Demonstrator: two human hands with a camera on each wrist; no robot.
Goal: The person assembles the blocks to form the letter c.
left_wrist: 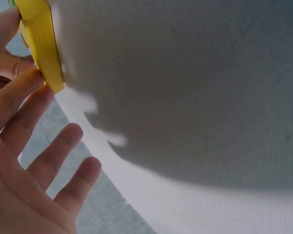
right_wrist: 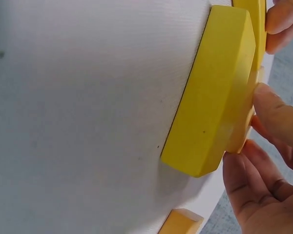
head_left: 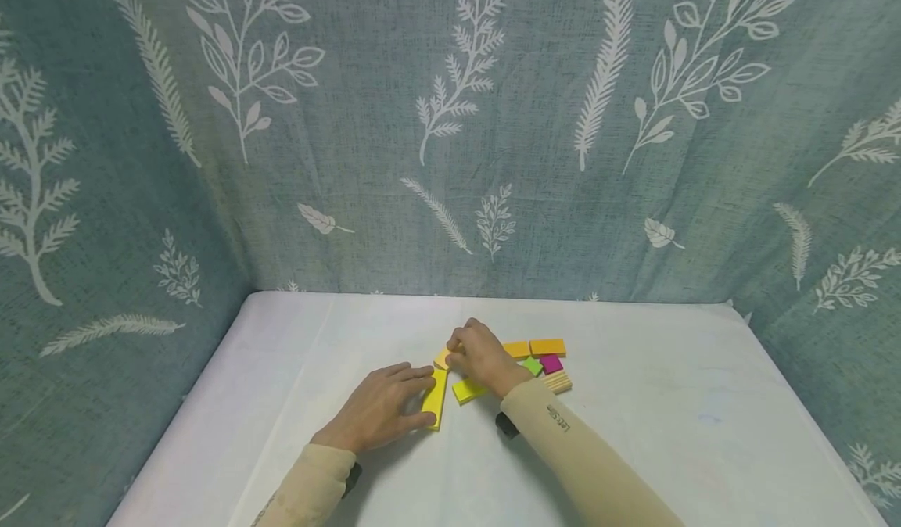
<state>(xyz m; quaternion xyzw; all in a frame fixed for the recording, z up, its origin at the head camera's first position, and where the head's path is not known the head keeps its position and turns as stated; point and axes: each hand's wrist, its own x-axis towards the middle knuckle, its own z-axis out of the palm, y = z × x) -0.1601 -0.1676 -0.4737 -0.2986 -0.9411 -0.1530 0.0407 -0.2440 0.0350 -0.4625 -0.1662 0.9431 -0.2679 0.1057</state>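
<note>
My left hand [head_left: 383, 410] holds a long yellow block [head_left: 436, 402] lying on the white cloth, its thumb at the near end and fingertips by the far end. In the left wrist view, two fingertips touch that block's end while the other fingers spread away. My right hand [head_left: 482, 355] pinches a light orange block [head_left: 441, 357] at the far end of the yellow one. The right wrist view shows this block [right_wrist: 240, 131] between thumb and fingers, partly hidden behind a yellow-green block [right_wrist: 205, 92]. That yellow-green block lies under the right wrist in the head view.
Right of my right hand lie two orange blocks [head_left: 547, 347] in a row, a green piece [head_left: 533, 366], a magenta piece [head_left: 551, 363] and a ridged pale wooden block [head_left: 558, 382]. A leaf-patterned curtain [head_left: 366, 159] hangs behind the white-covered table [head_left: 655, 402].
</note>
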